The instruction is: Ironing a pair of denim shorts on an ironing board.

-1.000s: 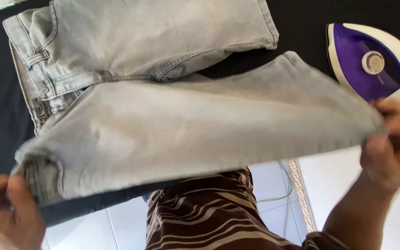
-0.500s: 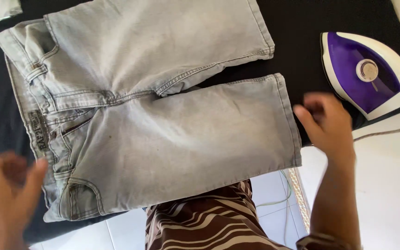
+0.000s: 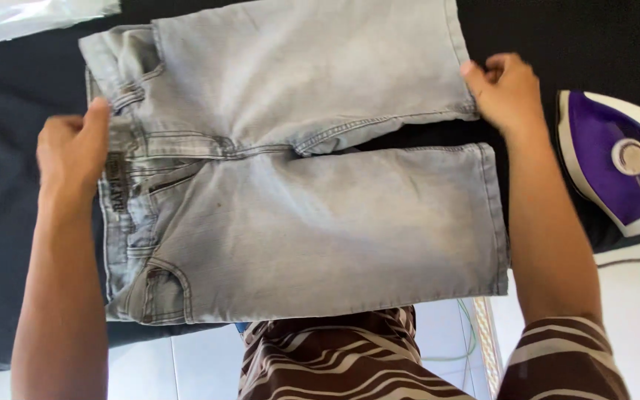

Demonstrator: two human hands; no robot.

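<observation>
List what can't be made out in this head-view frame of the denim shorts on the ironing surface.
- Purple and white iron: its far end is cut off by the right edge.
- Clear plastic sheet: mostly cut off by the top-left corner.
- Left hand: fingertips hidden behind the waistband of the grey denim shorts.
- Right hand: curled fingers hide any grip on the hem.

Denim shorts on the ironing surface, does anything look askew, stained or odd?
The grey denim shorts lie flat. A small dark speck marks the near leg, and the legs splay apart at the hems. The purple iron rests sole-down beside them.
</observation>
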